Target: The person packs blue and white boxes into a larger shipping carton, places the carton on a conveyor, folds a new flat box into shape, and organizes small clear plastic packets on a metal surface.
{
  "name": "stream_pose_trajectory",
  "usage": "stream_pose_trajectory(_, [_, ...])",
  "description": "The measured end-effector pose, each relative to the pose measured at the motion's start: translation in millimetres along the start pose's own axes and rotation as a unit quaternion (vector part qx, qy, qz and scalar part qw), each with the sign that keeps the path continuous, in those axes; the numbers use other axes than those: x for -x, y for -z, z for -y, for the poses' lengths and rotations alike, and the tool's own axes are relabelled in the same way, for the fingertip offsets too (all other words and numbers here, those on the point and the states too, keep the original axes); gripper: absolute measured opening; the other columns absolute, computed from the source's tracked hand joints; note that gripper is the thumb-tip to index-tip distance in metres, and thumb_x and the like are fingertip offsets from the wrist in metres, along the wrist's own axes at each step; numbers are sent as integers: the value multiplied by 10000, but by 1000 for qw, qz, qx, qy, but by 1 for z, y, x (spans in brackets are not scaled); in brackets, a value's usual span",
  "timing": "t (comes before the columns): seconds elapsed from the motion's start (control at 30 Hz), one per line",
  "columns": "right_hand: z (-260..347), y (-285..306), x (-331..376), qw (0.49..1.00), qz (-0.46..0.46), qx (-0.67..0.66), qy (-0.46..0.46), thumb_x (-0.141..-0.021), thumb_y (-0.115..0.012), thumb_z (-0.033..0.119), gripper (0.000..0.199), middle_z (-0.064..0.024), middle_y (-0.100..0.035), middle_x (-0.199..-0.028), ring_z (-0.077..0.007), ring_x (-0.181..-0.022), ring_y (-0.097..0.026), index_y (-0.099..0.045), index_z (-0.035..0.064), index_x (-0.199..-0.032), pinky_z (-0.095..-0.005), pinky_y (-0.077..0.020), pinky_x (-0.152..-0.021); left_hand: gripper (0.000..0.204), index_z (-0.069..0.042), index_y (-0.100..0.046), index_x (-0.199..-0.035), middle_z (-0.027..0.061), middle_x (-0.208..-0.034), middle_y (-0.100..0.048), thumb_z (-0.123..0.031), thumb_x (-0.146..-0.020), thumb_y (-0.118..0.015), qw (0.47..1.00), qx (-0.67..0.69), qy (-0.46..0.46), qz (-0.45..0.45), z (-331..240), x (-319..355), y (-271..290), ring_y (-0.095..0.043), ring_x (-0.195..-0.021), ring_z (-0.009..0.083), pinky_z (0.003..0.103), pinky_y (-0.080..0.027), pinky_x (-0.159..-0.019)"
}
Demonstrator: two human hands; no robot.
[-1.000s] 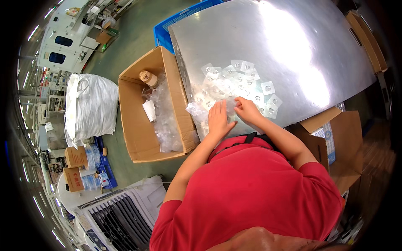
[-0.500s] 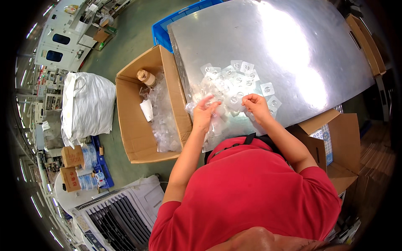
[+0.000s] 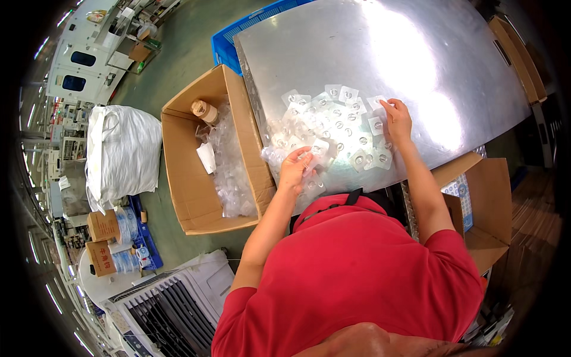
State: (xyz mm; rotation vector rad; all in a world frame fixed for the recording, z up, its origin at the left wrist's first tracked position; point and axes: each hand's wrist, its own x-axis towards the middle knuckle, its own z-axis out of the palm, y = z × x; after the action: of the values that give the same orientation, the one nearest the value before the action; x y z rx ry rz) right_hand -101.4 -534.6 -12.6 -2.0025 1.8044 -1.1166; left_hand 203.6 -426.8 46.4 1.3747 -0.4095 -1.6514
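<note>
A loose spread of clear plastic squares (image 3: 339,125), each with a small round mark in its middle, lies on the metal table near its front edge. Over the near-left part of the spread, my left hand (image 3: 293,171) is closed in a pinch on a clear plastic square (image 3: 320,149). My right hand (image 3: 398,121) reaches to the far right side of the spread, thumb and finger pinching the edge of another clear square (image 3: 375,102). A crumpled heap of clear plastic pieces (image 3: 282,134) sits beyond my left hand.
An open cardboard box (image 3: 178,172) left of the table holds clear plastic pieces and a tape roll (image 3: 204,111). Behind it is a blue crate (image 3: 223,50). Another open carton (image 3: 491,202) stands at the right. The metal table (image 3: 309,53) extends away from me.
My right hand has moved right and away from me, to a square at the edge of the spread. My left hand has shifted slightly nearer me, and a square now shows in its fingers.
</note>
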Motion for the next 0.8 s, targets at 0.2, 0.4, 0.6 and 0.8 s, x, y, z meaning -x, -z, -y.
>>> stream_pose_trajectory(0.2, [47,2,14,997,37,49,49,-786,-595,78,283,-150,-554,-1129,-281,-965,-542,-645,85,-1065,-365,-436,-833,284,-68,-540,-1154,95,-979,-662,-159,-888,-579,999,-15,12,50,9,1,1,-620,-768,118,247,-494,-533])
stream_pose_trajectory(0.4, [114,-9,65,815,278,-433,-266,-831,-621,105,225,-47,-650,-840,-70,-694,-537,-633,-22,-1017,-222,-439,-620,279,-69,-534,-1162,92,-1012,-657,-160,-899,-555,993,-41,18,107,12,8,-3,-621,-799,127,262,-488,-564])
stream_pose_trajectory(0.6, [79,4,90,923,208,-130,297,-739,-663,96,124,-85,-618,-860,-264,-762,-583,-665,71,-861,-327,-481,-642,226,-77,-590,-1073,77,-902,-678,-137,-858,-622,997,-59,46,-27,15,11,8,-629,-722,127,260,-471,-544])
stream_pose_trajectory(0.8, [83,-1,105,941,220,-178,183,-782,-653,99,147,-76,-620,-867,-220,-768,-596,-662,73,-926,-309,-484,-666,222,-62,-585,-1056,90,-879,-673,-110,-846,-638,996,-81,39,19,20,9,7,-641,-754,141,254,-477,-565])
